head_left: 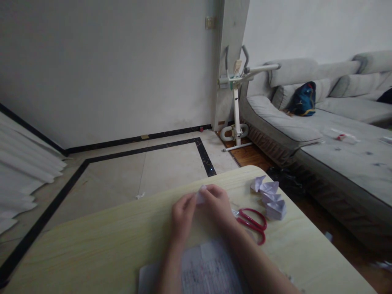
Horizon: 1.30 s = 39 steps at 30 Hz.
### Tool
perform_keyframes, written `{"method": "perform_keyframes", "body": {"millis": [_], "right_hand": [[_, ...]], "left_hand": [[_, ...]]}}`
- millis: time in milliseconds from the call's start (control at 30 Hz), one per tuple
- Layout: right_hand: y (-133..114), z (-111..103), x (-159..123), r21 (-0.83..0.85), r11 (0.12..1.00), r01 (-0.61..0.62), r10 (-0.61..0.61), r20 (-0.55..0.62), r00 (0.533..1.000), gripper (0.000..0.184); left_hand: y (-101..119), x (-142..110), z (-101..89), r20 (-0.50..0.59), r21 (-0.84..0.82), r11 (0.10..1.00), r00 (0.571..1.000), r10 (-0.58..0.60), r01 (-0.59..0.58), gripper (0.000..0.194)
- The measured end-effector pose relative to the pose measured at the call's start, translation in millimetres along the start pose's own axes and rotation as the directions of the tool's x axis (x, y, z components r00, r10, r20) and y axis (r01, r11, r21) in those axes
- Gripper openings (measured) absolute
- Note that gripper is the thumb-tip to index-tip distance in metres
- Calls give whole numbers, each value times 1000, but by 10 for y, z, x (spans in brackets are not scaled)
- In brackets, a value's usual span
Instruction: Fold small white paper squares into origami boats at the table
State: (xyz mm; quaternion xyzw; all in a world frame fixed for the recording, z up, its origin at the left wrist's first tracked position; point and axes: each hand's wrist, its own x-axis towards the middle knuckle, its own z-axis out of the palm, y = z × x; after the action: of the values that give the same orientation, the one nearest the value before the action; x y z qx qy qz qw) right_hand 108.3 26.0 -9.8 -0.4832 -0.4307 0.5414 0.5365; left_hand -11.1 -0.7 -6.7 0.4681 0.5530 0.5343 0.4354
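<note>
A small folded piece of white paper (200, 197) is pinched between my two hands above the table. My left hand (183, 213) grips its left side, and my right hand (217, 201) closes on its right side and top. Fingers cover much of the paper, so its full shape is hidden. Scissors with red handles (252, 222) lie just right of my right wrist, their blades partly behind it. Under my forearms rests a sheet of paper with handwriting (208, 267). Several folded paper shapes (275, 207) stand in a row near the table's right edge.
The pale wooden table (101, 249) has a rounded far corner. Beyond it are a tiled floor, a white exercise machine (236, 110) and a grey sofa (346, 130) bearing a blue bag (304, 99). A white curtain (24, 171) hangs at left.
</note>
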Motion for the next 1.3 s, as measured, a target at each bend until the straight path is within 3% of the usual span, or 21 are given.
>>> {"method": "perform_keyframes", "body": {"millis": [633, 1300], "right_hand": [[-11, -38, 27, -31, 999, 31, -31, 24, 999, 21], [-46, -24, -1, 14, 1000, 24, -24, 24, 999, 17]], "left_hand": [[48, -3, 2, 66, -16, 999, 997, -30, 31, 27], [-36, 14, 7, 79, 58, 998, 997, 25, -29, 27]]}}
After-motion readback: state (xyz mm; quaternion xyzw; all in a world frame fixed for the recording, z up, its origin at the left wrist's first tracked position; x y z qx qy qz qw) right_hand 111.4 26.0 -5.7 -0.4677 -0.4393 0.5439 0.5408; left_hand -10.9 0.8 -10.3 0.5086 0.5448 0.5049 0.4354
